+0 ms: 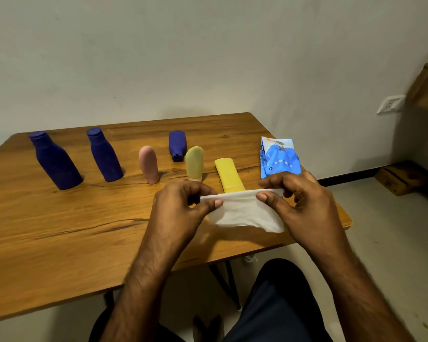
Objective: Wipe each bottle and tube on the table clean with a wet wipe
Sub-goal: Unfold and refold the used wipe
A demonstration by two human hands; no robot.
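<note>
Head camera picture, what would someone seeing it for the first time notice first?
Front and centre, the left hand and right hand pinch a white wet wipe stretched between them above the wooden table. Behind it, blue bottles, with the tallest blue bottle at far left, and pastel tubes are spread across the table, and a blue wipe pack lies at the right.

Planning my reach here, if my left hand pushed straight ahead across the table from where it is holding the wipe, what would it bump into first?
Probably the pale green tube standing just beyond the left hand, though depth is hard to judge; the pink tube stands slightly left of that line.
</note>
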